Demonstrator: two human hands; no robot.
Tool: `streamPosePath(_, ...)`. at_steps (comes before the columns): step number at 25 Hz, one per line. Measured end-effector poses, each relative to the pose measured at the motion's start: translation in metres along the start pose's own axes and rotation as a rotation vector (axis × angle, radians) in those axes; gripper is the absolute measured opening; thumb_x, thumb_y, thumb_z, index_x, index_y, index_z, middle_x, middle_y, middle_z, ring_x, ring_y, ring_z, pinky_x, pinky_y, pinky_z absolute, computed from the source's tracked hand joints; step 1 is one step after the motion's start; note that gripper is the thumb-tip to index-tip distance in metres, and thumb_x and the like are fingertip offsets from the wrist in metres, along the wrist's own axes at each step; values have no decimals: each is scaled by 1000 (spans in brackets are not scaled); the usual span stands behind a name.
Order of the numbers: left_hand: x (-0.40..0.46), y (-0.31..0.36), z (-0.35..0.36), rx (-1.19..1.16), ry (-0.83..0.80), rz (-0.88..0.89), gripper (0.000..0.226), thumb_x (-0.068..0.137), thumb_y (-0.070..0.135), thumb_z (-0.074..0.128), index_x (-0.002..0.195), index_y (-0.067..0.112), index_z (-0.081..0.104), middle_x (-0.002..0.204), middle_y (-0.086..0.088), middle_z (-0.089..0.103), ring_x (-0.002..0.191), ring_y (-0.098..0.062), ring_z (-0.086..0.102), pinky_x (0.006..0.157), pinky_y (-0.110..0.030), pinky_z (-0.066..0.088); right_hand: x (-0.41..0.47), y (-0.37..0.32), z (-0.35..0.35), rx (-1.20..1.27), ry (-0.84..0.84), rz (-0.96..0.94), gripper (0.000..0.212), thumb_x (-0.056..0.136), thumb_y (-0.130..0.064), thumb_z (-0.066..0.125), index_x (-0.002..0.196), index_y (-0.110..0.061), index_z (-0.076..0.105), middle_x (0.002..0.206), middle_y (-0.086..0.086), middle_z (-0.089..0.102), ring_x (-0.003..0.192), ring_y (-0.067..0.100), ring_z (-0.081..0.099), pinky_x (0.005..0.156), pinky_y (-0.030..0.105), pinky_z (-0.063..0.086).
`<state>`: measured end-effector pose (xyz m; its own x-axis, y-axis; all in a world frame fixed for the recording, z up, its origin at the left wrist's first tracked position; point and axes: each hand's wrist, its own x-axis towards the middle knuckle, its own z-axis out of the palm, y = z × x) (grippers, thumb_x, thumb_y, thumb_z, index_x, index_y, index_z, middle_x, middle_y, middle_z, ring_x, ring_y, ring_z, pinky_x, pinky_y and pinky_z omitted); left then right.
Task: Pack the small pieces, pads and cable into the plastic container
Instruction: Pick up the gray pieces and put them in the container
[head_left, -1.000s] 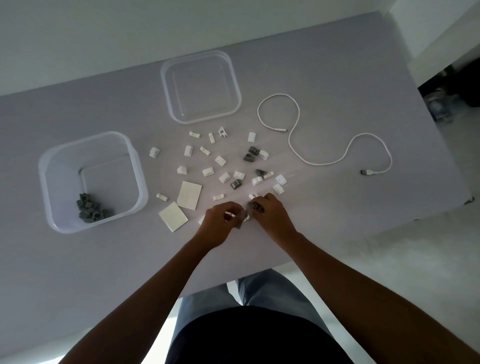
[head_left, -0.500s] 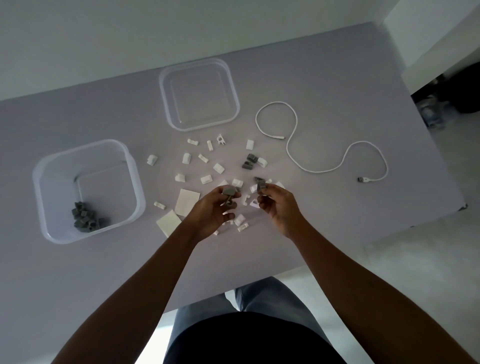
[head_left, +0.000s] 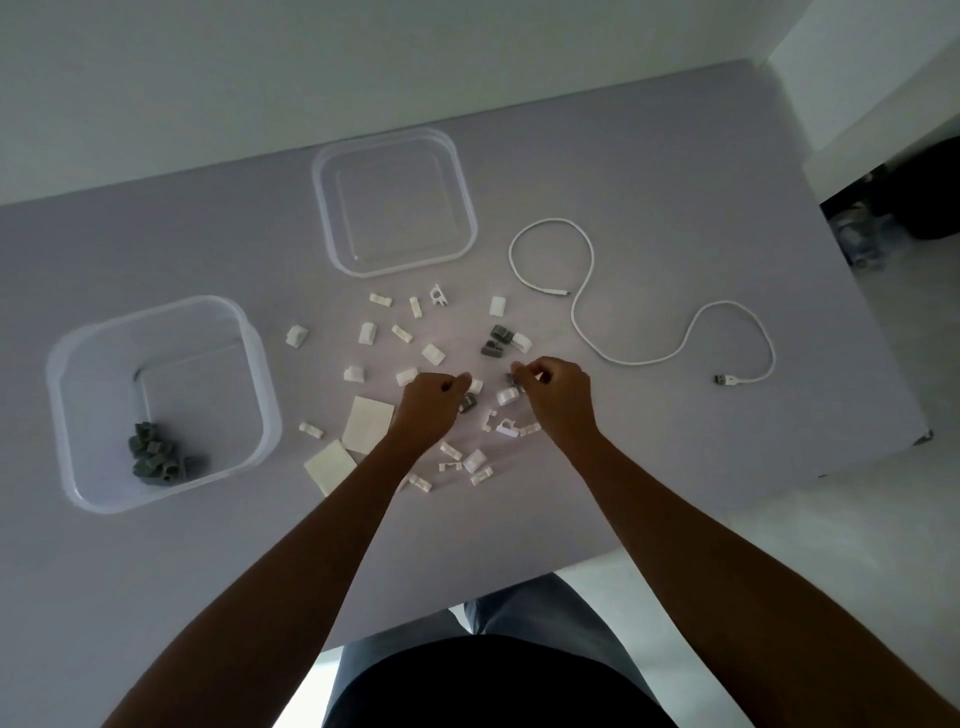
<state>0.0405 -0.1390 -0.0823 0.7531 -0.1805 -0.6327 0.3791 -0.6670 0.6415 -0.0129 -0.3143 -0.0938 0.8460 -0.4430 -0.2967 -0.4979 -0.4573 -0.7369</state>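
A pale grey desk (head_left: 649, 171) fills most of the view, its far edge against a light wall (head_left: 260, 62). A strip of pale floor (head_left: 857, 519) shows past the near right corner, and a dark opening sits at the far right.

The plastic container (head_left: 156, 402), clear and deep, stands at the left of the desk with a small heap of grey pieces (head_left: 161, 457) in its near left corner. Beyond and to the right of the container lies its clear lid (head_left: 393, 202), flat on the desk. Between lid and container, spreading right, are scattered white pieces (head_left: 431, 353), with a few loose grey ones (head_left: 496, 340) among them. Two cream pads (head_left: 366, 423) lie just right of the container, one overlapped by the left forearm. The white cable (head_left: 587, 306) snakes across the desk well to the right of the container, its plug end nearest the right edge.

Both bare arms reach in from the near side and meet over the scatter, right of the container. The left hand (head_left: 431, 408) is curled into a loose fist, fingers folded under; whether it holds anything cannot be told. The right hand (head_left: 558, 392) has its fingers (head_left: 522, 371) pinched together over a small dark piece, though the grip is too small to make out surely.
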Motion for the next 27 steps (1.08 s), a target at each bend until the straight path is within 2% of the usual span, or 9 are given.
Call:
streamPosePath(3, 2, -2, 8, 400, 121, 152, 32, 96, 44, 49, 82, 16, 56, 76, -7, 61, 74, -23, 62, 66, -32, 47, 9, 1, 5, -220, -41, -96, 25, 87, -31, 71, 95, -8, 71, 86, 3, 73, 75, 17, 67, 69, 25, 51)
streamPosePath(6, 3, 0, 17, 581, 96, 199, 38, 99, 44, 44, 111, 9, 50, 98, -15, 66, 91, -33, 65, 72, -36, 47, 16, 6, 12, -333, -60, -112, 22, 88, -28, 70, 98, -8, 71, 93, 8, 73, 83, 23, 70, 73, 32, 56)
streamPosePath(12, 11, -12, 22, 669, 28, 214, 44, 95, 46, 53, 117, 9, 46, 105, -14, 67, 92, -30, 67, 73, -34, 51, 21, 13, 15, -355, -97, -92, 32, 83, -28, 76, 105, -7, 66, 102, 10, 68, 91, 24, 66, 77, 32, 52)
streamPosePath(16, 12, -16, 22, 699, 48, 227, 38, 98, 44, 48, 113, 10, 51, 102, -13, 67, 89, -30, 65, 71, -34, 48, 21, 17, 11, -277, -92, -107, 29, 84, -28, 75, 96, -3, 68, 93, 12, 68, 82, 23, 64, 68, 23, 43)
streamPosePath(18, 13, -11, 20, 529, -21, 158, 33, 98, 42, 47, 102, 10, 54, 90, -11, 64, 76, -24, 62, 66, -31, 45, 19, 11, 8, -109, -35, -75, 27, 85, -30, 74, 88, -3, 70, 80, 9, 70, 68, 17, 62, 61, 20, 44)
streamPosePath(19, 15, -6, 18, 339, -97, 100, 30, 98, 40, 48, 94, 11, 55, 81, -9, 60, 67, -19, 57, 62, -29, 43, 21, 7, 5, 51, -12, 23, 26, 86, -30, 72, 83, -4, 70, 72, 6, 68, 60, 15, 58, 56, 22, 44)
streamPosePath(21, 14, 5, 9, -244, -299, -93, 29, 98, 31, 46, 75, 13, 50, 66, -7, 45, 49, -15, 39, 50, -27, 33, 26, -5, -2, 543, -47, 351, 25, 90, -26, 63, 77, -5, 64, 62, 5, 56, 48, 13, 47, 45, 25, 38)
streamPosePath(23, 13, 13, -2, -717, -482, -199, 28, 91, 27, 39, 66, 16, 40, 63, -5, 29, 45, -13, 23, 46, -24, 19, 31, -12, -12, 915, -124, 538, 20, 89, -22, 53, 74, -10, 57, 66, 7, 48, 48, 14, 40, 42, 23, 28)
streamPosePath(27, 18, 27, -17, -1000, -604, -122, 21, 78, 28, 33, 68, 12, 42, 64, -5, 37, 40, -10, 21, 45, -23, 11, 47, -19, -24, 971, -231, 527, 27, 90, -31, 52, 68, -16, 52, 67, 7, 54, 49, 15, 40, 43, 23, 22)
